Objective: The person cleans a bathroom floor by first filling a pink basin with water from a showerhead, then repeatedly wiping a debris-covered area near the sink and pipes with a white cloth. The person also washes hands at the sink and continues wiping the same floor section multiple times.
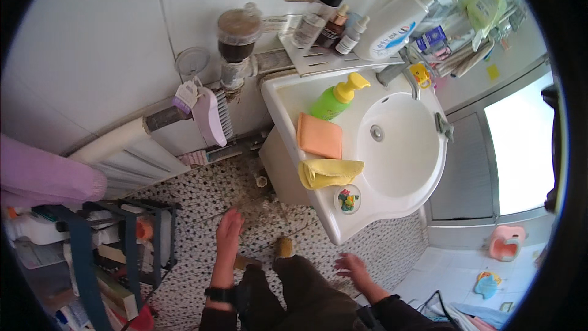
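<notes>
My left hand hangs over the speckled tile floor, a little blurred and holding nothing. My right hand is below the front corner of the white washbasin, touching nothing, with its fingers spread. Along the basin's left ledge lie an orange sponge or folded cloth and a folded yellow cloth. A small clear dish with several colourful bits sits near the front corner. Behind the orange piece stands a green pump bottle with a yellow head. The basin bowl holds no visible water.
A metal shelf with several bottles runs behind the basin, beside the faucet. A lilac brush hangs from a wall pipe. To the left stands a dark rack full of containers. A grey-green rag drapes the basin rim.
</notes>
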Demonstrator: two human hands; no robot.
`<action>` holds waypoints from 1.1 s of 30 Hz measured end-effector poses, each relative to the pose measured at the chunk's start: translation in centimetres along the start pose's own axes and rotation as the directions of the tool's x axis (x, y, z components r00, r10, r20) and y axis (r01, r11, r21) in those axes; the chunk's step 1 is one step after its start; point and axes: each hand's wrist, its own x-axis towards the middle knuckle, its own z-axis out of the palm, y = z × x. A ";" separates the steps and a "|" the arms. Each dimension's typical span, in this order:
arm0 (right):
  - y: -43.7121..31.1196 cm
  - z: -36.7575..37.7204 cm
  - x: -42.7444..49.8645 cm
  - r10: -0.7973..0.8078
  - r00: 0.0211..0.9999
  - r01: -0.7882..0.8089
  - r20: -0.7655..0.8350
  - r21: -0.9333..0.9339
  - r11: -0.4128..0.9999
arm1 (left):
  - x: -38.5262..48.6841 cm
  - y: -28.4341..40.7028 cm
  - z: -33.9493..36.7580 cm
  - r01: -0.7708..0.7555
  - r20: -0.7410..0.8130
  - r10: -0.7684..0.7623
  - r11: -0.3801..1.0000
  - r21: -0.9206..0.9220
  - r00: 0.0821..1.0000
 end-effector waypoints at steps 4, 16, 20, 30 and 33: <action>-3.6 -1.5 -1.0 -0.203 0.979 0.193 0.002 0.296 0.935 | 5.3 7.9 5.3 -0.150 0.125 0.148 0.989 0.001 0.981; -9.8 6.3 3.9 -0.112 0.960 0.275 -0.257 0.783 0.558 | 16.1 15.4 16.0 -0.148 0.174 0.210 0.938 -0.313 0.962; -10.0 7.5 4.0 -0.063 0.967 0.255 -0.248 0.913 0.317 | 16.4 16.8 17.0 -0.184 0.169 0.264 0.906 -0.382 0.949; -9.7 8.8 3.9 0.142 0.920 0.306 -0.366 0.894 0.328 | 13.5 17.8 18.5 -0.365 0.206 0.363 0.931 -0.032 0.909; -9.8 8.9 3.8 0.149 0.929 0.280 -0.338 0.907 0.316 | 13.3 17.8 18.3 -0.337 0.225 0.335 0.941 -0.030 0.915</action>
